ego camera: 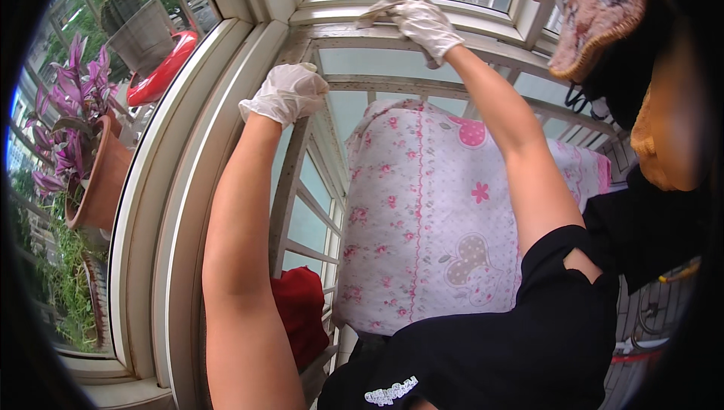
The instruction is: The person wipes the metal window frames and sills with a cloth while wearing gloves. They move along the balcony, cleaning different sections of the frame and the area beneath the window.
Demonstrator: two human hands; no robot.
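Observation:
White gloves cover both hands. My right hand (421, 22), at the top centre, presses a greyish cloth (376, 11) on the sill just below the window's bottom frame (469, 17). To the lower left, my left hand (294, 93) is curled over the corner of the metal railing (291, 183); its fingertips are hidden, and whether it holds anything does not show. Below and between my arms lies a pink and white flowered cloth cover (430, 212) with heart and flower prints, draped over something hidden.
Beyond the left window frame (186, 183) stand a terracotta pot (104, 178) with a purple plant and a cactus in a pale pot (141, 36). Dark red cloth (300, 314) lies by my left arm. Pink fluffy fabric (599, 8) and orange cloth (645, 138) hang at the right.

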